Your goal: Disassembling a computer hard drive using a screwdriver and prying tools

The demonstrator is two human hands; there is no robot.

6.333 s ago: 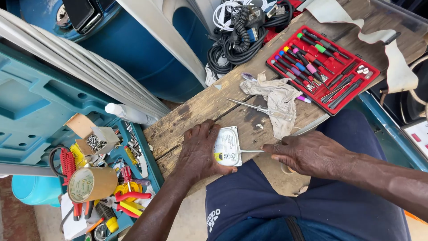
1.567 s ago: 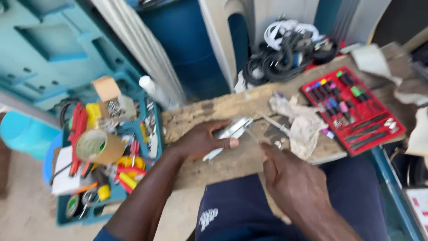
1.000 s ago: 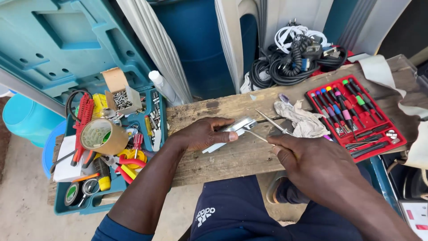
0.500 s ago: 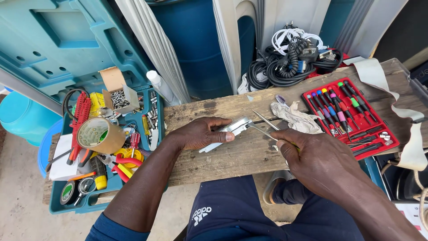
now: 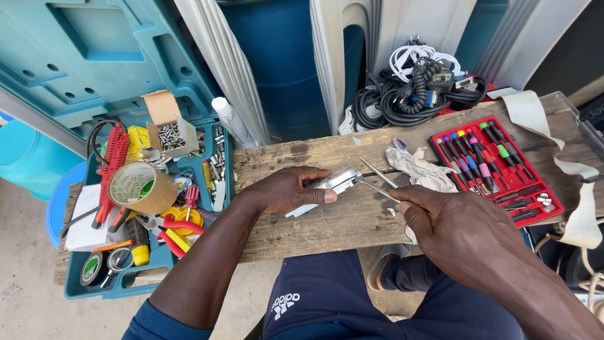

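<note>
Right hand [image 5: 462, 236], tweezers [image 5: 377, 179] pointing up-left, seemingly.

Navy trousers [image 5: 327, 302] with a white printed mark are worn, seen at the bottom centre. A blue sleeve [image 5: 148, 322] is seen bottom left. Both forearms are left bare.

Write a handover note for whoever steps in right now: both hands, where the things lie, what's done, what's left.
Left hand: presses a small silver device flat on the wooden plank.
Right hand: holds a thin metal tool, tip at the device's edge.
Nearby: a second thin tool, crumpled rag, red screwdriver case on the right, toolbox on the left.
Done: device pinned, tool placed.
Left: whether the device is opened cannot be told.
</note>
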